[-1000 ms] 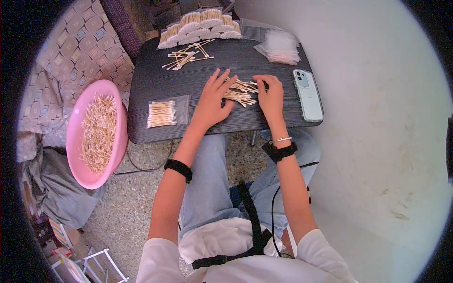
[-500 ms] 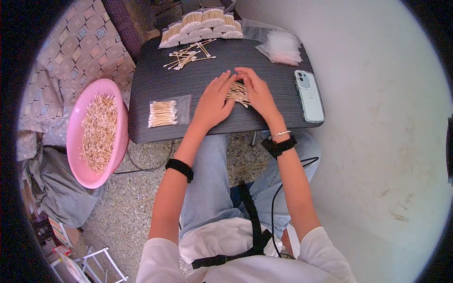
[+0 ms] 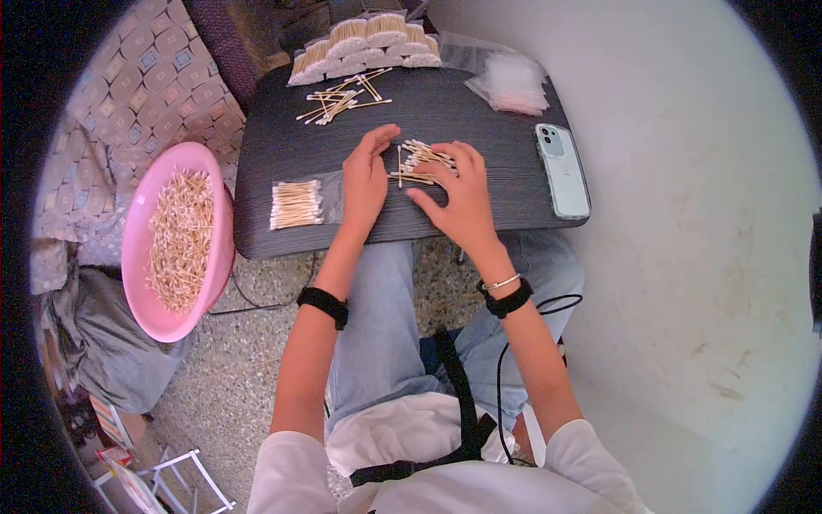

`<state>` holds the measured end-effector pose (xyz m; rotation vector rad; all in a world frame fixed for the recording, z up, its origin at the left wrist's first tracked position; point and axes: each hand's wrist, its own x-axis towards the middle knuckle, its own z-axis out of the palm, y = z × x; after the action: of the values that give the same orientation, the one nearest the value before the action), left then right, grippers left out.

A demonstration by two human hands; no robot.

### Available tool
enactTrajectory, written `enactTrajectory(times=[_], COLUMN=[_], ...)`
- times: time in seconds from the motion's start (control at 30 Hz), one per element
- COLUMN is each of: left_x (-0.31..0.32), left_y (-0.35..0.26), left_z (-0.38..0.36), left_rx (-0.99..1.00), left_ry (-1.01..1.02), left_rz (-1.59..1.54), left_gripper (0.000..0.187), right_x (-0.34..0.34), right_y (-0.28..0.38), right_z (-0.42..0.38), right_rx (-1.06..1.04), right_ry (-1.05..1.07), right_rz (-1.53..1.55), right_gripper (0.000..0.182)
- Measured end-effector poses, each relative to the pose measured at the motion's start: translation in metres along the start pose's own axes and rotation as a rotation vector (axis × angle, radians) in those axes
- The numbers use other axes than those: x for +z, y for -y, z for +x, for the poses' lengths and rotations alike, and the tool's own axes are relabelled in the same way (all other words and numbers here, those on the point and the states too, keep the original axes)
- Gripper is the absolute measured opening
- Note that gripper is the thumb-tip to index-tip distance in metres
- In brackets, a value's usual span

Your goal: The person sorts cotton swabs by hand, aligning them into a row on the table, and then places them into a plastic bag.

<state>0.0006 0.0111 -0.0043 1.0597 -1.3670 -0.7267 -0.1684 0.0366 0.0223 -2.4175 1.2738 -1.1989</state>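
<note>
A loose pile of cotton swabs (image 3: 418, 157) lies on the dark table between my two hands, its sticks pointing different ways. My left hand (image 3: 368, 184) stands on its edge just left of the pile, fingers stretched out and holding nothing. Over the pile's right side curves my right hand (image 3: 467, 188), fingers apart and touching the swabs, thumb held away; part of the pile is hidden beneath it. Left of my left hand, a clear plastic bag (image 3: 332, 199) lies flat with a neat row of swabs (image 3: 295, 206) in it.
A pink basin (image 3: 223, 231) full of loose swabs stands left of the table (image 3: 265, 154). Scattered swabs (image 3: 338, 103) lie farther back, before stacked filled packets (image 3: 364, 47). Clear bags (image 3: 512, 84) sit back right, and a phone (image 3: 565, 176) lies near the right edge.
My hands have moved apart: the left has shifted left and turned onto its edge, the right has come over the pile. The swabs now lie more crosswise and show more.
</note>
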Motion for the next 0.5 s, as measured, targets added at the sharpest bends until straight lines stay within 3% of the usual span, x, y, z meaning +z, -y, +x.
enactTrajectory(times=[0.23,0.5], left_x=[-0.002,-0.001], left_y=[-0.002,-0.005], left_z=[0.0,0.0], left_rx=[-0.031,-0.032], left_ry=[-0.05,-0.016], left_rz=[-0.105,0.005], left_gripper=[0.043,0.036], right_x=[0.024,0.029], right_y=[0.021,0.009], right_z=[0.01,0.007], right_rx=[0.115,0.098], right_ry=[-0.065,-0.081], right_rz=[-0.061,-0.055], right_gripper=[0.032,0.022])
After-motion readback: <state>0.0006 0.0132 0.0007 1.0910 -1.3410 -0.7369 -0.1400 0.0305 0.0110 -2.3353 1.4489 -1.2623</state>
